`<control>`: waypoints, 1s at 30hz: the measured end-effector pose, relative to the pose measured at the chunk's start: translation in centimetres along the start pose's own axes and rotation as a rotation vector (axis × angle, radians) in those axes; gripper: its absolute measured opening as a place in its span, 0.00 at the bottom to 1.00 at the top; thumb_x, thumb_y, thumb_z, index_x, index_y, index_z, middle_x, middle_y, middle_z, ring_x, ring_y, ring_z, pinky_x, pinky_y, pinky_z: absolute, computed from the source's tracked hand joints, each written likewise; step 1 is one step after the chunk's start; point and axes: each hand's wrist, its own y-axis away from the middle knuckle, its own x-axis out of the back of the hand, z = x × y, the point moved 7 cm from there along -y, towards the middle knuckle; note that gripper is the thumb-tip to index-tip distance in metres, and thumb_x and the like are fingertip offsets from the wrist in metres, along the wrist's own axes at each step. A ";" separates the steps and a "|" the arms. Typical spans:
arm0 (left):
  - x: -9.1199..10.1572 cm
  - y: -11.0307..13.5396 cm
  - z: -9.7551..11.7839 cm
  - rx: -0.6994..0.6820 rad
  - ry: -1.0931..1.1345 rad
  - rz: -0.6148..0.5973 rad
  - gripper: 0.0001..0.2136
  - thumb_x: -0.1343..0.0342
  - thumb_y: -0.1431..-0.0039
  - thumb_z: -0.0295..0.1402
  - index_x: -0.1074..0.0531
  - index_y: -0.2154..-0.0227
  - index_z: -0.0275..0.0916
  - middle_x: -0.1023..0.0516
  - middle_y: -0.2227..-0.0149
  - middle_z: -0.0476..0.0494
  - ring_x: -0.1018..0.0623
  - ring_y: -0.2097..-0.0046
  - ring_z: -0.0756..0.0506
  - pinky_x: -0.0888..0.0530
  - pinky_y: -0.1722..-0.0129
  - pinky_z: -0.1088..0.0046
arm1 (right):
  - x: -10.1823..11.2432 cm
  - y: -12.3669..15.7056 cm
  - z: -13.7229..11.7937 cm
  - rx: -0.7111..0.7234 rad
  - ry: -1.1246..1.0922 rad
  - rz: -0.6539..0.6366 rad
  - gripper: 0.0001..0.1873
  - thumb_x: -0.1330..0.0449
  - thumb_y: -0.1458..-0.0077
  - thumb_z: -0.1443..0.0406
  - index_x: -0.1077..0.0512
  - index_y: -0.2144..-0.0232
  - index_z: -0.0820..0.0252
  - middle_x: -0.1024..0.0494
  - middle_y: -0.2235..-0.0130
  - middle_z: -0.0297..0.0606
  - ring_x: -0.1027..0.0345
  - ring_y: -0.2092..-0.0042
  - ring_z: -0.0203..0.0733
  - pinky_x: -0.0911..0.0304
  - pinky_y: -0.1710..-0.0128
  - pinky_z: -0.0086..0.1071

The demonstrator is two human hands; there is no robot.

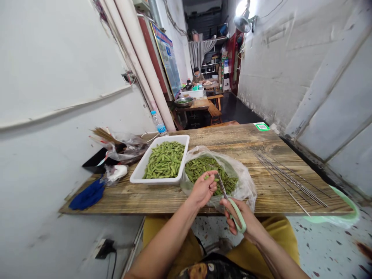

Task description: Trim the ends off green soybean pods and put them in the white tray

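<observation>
Between the fingertips of my left hand (204,188) is a green edamame pod (207,177), held above an open plastic bag (243,180). My right hand (238,217) grips scissors (238,219) with pale green handles, and their blades reach up to the pod at my left fingertips. Inside the bag lie pods and small trimmed bits (197,167), partly covered by my hands. Left of the bag, a white plastic tray (135,177) holds a heap of green edamame pods (165,159).
Several metal skewers (287,176) lie at the table's right. A water bottle (159,123) stands behind the tray. A blue cloth (87,195), a black container (97,159) and plastic wrapping (114,173) are at the left. Farther back, a person (198,76) sits at another table.
</observation>
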 end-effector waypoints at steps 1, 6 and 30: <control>0.8 0.1 1.4 -0.065 -0.098 0.058 0.17 0.38 0.52 0.38 0.31 0.61 0.35 0.43 0.78 0.55 0.41 0.78 0.56 0.44 0.77 0.80 | 0.2 0.0 0.1 0.009 -0.003 0.004 0.22 0.37 0.56 0.48 0.36 0.72 0.58 0.37 0.80 0.24 0.47 0.85 0.27 0.47 0.89 0.22; 5.9 2.6 15.1 -0.744 -1.059 0.662 0.12 0.55 0.39 0.36 0.30 0.60 0.37 0.30 0.61 0.41 0.31 0.56 0.43 0.35 0.56 0.67 | 1.6 1.3 0.7 -0.015 -0.040 0.006 0.23 0.38 0.52 0.48 0.34 0.62 0.57 0.34 0.75 0.27 0.41 0.78 0.30 0.41 0.81 0.24; 2.8 -5.2 4.3 -0.157 -2.092 -0.299 0.07 0.46 0.49 0.26 0.23 0.71 0.34 0.21 0.66 0.35 0.24 0.59 0.41 0.32 0.60 0.69 | 1.7 2.5 1.7 -0.053 0.033 -0.025 0.24 0.39 0.51 0.48 0.33 0.60 0.58 0.35 0.75 0.28 0.41 0.79 0.30 0.43 0.82 0.25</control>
